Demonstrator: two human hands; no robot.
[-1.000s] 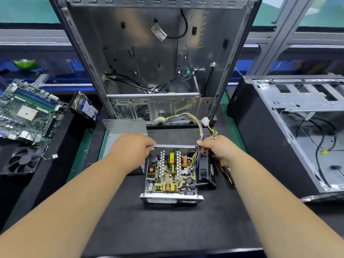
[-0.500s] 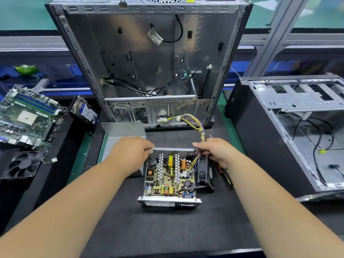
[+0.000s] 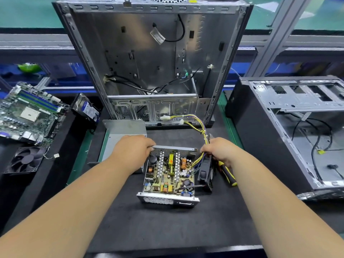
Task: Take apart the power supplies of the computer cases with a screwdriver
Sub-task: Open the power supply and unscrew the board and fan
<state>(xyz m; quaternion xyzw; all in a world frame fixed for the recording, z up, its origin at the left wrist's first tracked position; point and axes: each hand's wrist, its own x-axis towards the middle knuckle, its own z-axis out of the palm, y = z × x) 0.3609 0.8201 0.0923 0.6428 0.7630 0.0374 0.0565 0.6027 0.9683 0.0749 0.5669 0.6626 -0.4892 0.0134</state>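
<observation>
Right now the opened grey metal power supply box [image 3: 168, 175], its green circuit board bare to the camera, is set on the black bench mat [image 3: 167, 226] near the middle of the scene, just in front of the upright, stripped silver computer case [image 3: 149, 58]. Its long axis is run near to far, with the perforated front wall toward the person and the far wall under both hands. The far-left corner of that wall is gripped by the left hand [image 3: 133, 151], fingers curled over the rim. At the far-right corner, the bundle of yellow and black wires [image 3: 197, 125] is pinched by the right hand [image 3: 220, 152] where it leaves the box; under the same palm a yellow-and-black-handled tool [image 3: 228, 174] is seen, and whether it is also held cannot be told. A small black fan [image 3: 205, 173] is leaned against the box's right side, touching it. The bundle is led far and left toward the case, so the coming move is judged to turn on the right hand, which is nearer the wires, while the box is steadied from the left.
</observation>
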